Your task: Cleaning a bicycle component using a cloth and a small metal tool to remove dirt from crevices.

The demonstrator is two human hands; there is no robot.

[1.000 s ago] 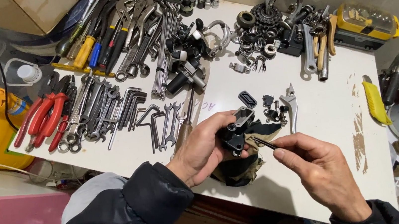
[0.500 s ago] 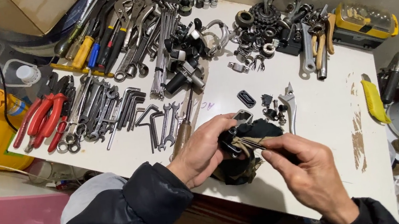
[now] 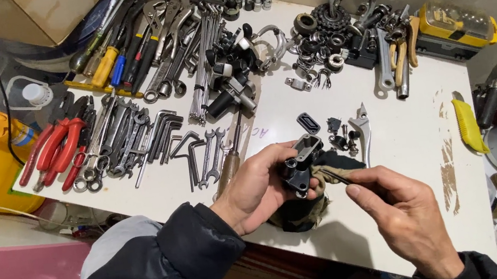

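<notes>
I see the left hand [image 3: 260, 185] wrapped around a small black cast part [image 3: 299, 163], holding it just above the near edge of the white table [image 3: 411, 140], over a dark rag [image 3: 306, 204] that lies beneath both hands. The part's top is open, and a black oval cover [image 3: 308, 123] sits apart on the table just beyond it, next to a few small fittings [image 3: 338, 135] and a silver lever [image 3: 360, 130]. From that I judge the part is already stripped down and the work inside it is under way; putting the loose pieces back is still to do.

The right hand [image 3: 404, 218] is pinched shut on a thin dark tool [image 3: 341, 179], fingers together near its rear, the tip aimed left at the part's side. Whether the tip is touching or inside the part I cannot tell; the left fingers hide that spot. Wrenches [image 3: 207, 156] and red-handled pliers [image 3: 56, 149] lie well off to the left, untouched.
</notes>
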